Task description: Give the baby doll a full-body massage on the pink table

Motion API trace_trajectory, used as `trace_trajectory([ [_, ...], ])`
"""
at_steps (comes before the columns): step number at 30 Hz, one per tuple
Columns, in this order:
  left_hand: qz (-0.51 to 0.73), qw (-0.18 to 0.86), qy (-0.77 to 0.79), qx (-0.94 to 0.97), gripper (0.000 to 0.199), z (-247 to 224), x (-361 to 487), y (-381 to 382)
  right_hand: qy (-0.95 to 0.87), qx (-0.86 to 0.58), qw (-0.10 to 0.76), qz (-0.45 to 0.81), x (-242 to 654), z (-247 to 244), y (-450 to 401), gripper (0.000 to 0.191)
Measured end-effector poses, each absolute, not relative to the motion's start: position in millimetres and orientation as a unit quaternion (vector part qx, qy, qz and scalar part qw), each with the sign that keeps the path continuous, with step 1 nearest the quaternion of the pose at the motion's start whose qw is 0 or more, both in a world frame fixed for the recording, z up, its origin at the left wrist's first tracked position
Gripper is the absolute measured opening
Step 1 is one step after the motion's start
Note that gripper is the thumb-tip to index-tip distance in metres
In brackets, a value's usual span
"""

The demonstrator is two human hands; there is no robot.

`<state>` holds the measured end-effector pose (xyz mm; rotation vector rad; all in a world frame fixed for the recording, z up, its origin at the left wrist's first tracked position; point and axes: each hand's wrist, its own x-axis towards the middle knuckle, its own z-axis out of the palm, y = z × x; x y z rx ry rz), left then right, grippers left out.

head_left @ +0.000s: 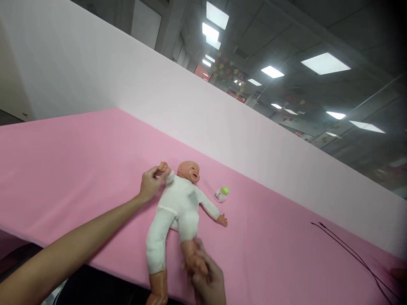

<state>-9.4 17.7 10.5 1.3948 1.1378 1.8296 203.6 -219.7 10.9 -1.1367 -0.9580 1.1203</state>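
Note:
A baby doll (182, 199) with a white cloth body lies on its back on the pink tabletop (95, 169), its head toward the white partition. My left hand (151, 182) is closed round the doll's hand at the left, beside its head. Near the table's front edge my right hand (208, 273) grips the doll's foot on the right side; this hand is slightly blurred. The doll's other arm is stretched out to the right, and its other leg hangs toward the front edge. Close to the doll's head and outstretched arm lies a small clear bottle (219, 195) with a green cap.
Thin black cables (349, 250) run over the table at the right. A white partition (222, 127) stands along the back edge. Something skin-coloured, perhaps a hand, shows at the far right edge.

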Motion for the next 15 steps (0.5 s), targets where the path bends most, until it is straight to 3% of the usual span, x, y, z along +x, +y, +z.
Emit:
trace_trajectory([
  [4, 0.554, 0.116, 0.301, 0.768, 0.021, 6.3, -3.7, 0.9, -0.345, -0.483, 0.619, 0.514, 191.7, 44.0, -160.5, 0.049],
  [7, 0.516, 0.056, 0.270, 0.811, 0.019, 2.6, -4.6, 0.1, -0.322, -0.446, 0.643, 0.533, 193.6, 54.3, -146.2, 0.046],
  [11, 0.592, 0.178, 0.381, 0.687, 0.026, 3.0, -7.5, 11.2, -0.338, -0.468, 0.625, 0.525, 220.3, 30.3, -178.9, 0.052],
  [15, 0.690, 0.339, 0.472, 0.432, 0.038, 2.4, -17.5, 31.3, -0.368, -0.521, 0.542, 0.547, 250.7, -14.0, -226.7, 0.046],
])
